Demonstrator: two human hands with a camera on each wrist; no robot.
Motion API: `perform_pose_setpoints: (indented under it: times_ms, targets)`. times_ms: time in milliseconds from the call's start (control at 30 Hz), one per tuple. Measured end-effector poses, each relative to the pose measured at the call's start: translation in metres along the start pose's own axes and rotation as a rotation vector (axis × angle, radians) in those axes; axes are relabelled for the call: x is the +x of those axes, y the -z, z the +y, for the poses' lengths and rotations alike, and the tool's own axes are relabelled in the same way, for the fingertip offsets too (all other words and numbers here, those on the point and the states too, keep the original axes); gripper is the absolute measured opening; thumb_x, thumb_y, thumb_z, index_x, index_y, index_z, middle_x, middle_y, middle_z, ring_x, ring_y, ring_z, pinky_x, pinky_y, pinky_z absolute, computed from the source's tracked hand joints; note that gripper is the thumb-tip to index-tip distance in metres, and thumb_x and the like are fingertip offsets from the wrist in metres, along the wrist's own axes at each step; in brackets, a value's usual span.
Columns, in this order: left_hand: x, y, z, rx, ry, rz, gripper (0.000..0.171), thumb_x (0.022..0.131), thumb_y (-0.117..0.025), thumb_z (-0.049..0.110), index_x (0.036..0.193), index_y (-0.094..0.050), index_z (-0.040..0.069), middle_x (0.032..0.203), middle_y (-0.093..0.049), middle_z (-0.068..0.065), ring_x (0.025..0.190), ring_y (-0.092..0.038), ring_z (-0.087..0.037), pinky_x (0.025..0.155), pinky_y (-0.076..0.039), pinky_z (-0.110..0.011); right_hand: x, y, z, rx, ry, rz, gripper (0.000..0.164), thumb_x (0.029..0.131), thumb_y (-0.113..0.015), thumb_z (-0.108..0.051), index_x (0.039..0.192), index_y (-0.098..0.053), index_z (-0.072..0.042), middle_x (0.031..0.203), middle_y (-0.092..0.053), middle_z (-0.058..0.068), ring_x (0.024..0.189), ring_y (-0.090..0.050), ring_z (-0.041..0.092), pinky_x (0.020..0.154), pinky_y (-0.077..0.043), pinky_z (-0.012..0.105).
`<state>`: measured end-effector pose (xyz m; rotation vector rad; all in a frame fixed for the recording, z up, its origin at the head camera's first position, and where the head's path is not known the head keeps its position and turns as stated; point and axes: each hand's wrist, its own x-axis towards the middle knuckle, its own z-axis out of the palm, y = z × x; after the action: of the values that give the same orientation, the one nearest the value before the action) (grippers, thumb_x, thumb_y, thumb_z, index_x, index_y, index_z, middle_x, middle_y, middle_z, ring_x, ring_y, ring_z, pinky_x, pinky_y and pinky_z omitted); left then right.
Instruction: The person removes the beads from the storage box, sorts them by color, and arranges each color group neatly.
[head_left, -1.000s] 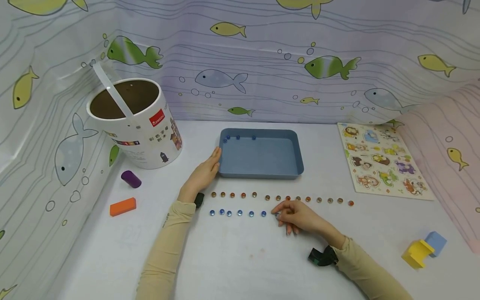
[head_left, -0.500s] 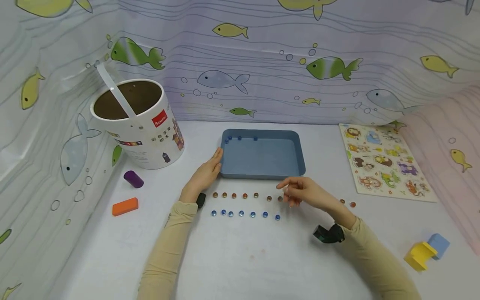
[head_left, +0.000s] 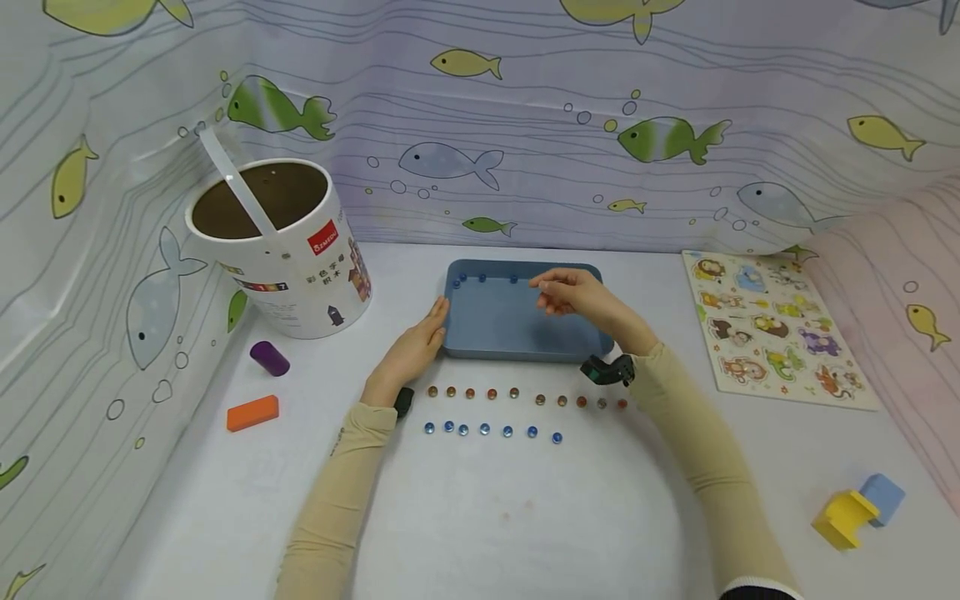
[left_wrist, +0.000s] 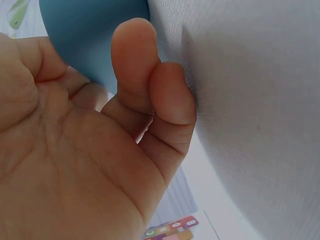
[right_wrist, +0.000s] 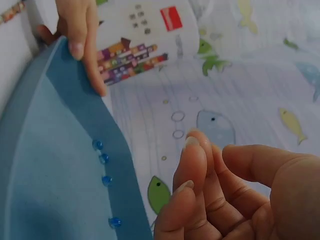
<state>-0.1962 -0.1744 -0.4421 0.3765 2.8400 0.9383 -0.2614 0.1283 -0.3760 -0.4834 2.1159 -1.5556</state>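
Note:
A blue-grey tray (head_left: 495, 329) sits at the table's middle, with several small blue glass beads (right_wrist: 106, 180) along its far side. My left hand (head_left: 408, 346) rests against the tray's left wall, fingers mostly straight. Over the tray's right part hovers my right hand (head_left: 581, 296), fingers loosely bent, with a gap between thumb and fingertips and nothing visible there. In front of the tray runs a row of amber and reddish beads (head_left: 492, 394); its right end is hidden by my right arm. Nearer to me lies a shorter row of blue beads (head_left: 485, 429).
A white bucket (head_left: 300, 283) with a handle stands at the left back. Near it lie a purple cylinder (head_left: 270, 358) and an orange block (head_left: 252, 413). An animal puzzle board (head_left: 780, 329) lies at right, with yellow (head_left: 843, 518) and blue (head_left: 883, 497) blocks nearer.
My right hand has left the right end of the blue row, passed over the amber row and come above the tray. My left hand has stayed at the tray's left wall.

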Motion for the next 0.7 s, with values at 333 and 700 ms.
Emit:
perform_pose_setpoints:
  times_ms: [333, 700]
  targets:
    - [0.002, 0.000, -0.003, 0.004, -0.002, -0.002, 0.054, 0.106, -0.032, 0.019, 0.156, -0.014, 0.010, 0.164, -0.010, -0.008, 0.149, -0.021, -0.029, 0.123, -0.020, -0.045, 0.065, -0.005, 0.015, 0.119, -0.117, 0.127, 0.041, 0.104, -0.045, -0.027, 0.137, -0.053, -0.004, 0.092, -0.067, 0.000, 0.084, -0.062, 0.017, 0.084, -0.049, 0.036]
    - [0.002, 0.000, -0.003, -0.010, 0.007, -0.010, 0.054, 0.106, -0.031, 0.020, 0.156, -0.012, 0.011, 0.164, -0.007, -0.005, 0.150, -0.019, -0.028, 0.123, -0.019, -0.045, 0.106, -0.009, 0.044, 0.175, -0.240, 0.212, 0.037, 0.104, -0.045, -0.025, 0.136, -0.056, -0.010, 0.081, -0.064, -0.005, 0.071, -0.059, 0.007, 0.066, -0.049, 0.020]
